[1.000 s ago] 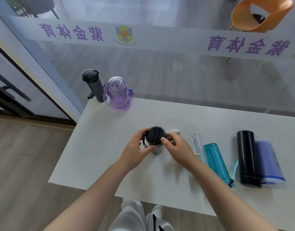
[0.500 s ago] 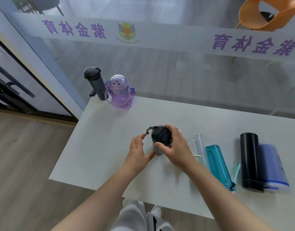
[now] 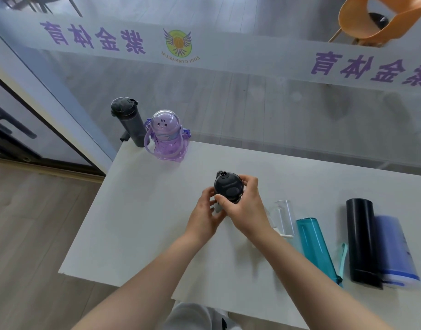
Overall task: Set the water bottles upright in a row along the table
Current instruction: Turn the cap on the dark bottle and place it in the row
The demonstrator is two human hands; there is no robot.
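Note:
I hold a black-lidded bottle (image 3: 228, 188) upright over the middle of the white table (image 3: 138, 222). My right hand (image 3: 244, 207) wraps its side and my left hand (image 3: 204, 214) touches it lower on the left. A dark grey bottle (image 3: 128, 121) and a purple cartoon bottle (image 3: 166, 136) stand upright at the back left corner. Lying flat to the right are a clear bottle (image 3: 284, 216), a teal bottle (image 3: 316, 248), a black bottle (image 3: 361, 239) and a blue-and-white bottle (image 3: 395, 253).
A glass wall with a frosted band of purple lettering (image 3: 204, 51) runs right behind the table. An orange chair (image 3: 376, 20) stands beyond it. The table's left edge drops to wooden floor (image 3: 26, 234).
The black-lidded bottle has shifted a little away from me and to the right. My left hand, which had come off the bottle half a second ago, is back against its lower side.

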